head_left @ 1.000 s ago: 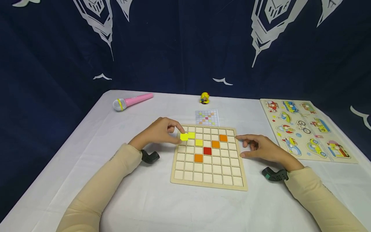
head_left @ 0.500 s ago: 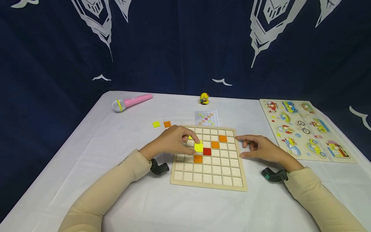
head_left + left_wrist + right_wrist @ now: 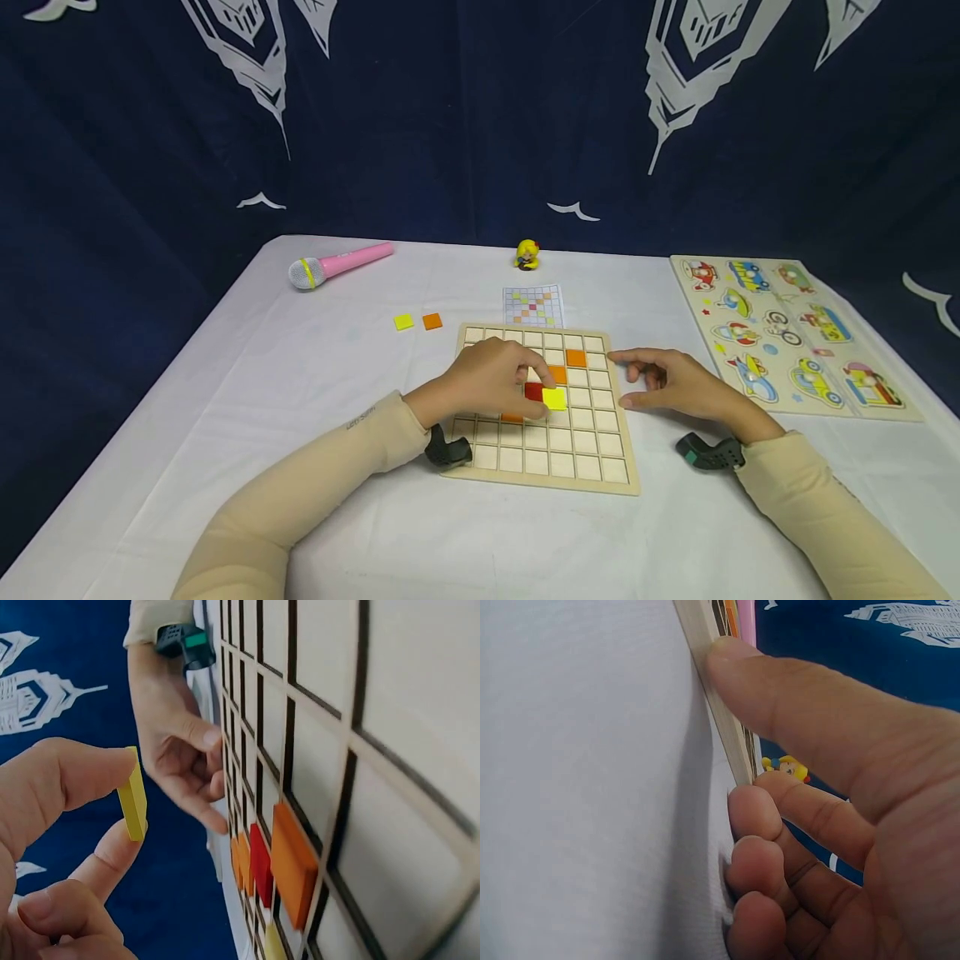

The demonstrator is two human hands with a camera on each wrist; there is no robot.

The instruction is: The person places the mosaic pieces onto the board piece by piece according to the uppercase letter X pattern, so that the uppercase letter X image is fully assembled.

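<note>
left hand [image 3: 498, 385] w/ yellow tile [image 3: 555, 399] moved right over grid board [image 3: 600, 467].

Orange tile [image 3: 513, 417] mostly under left hand [image 3: 491, 385]

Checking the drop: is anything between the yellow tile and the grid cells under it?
Nothing visible. The left hand pinches the yellow tile just above the board, beside the red tile; the cells right of it look bare.

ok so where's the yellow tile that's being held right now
In the head view the yellow tile is pinched in the left hand over the middle of the wooden grid board, just right of the red tile.
</note>
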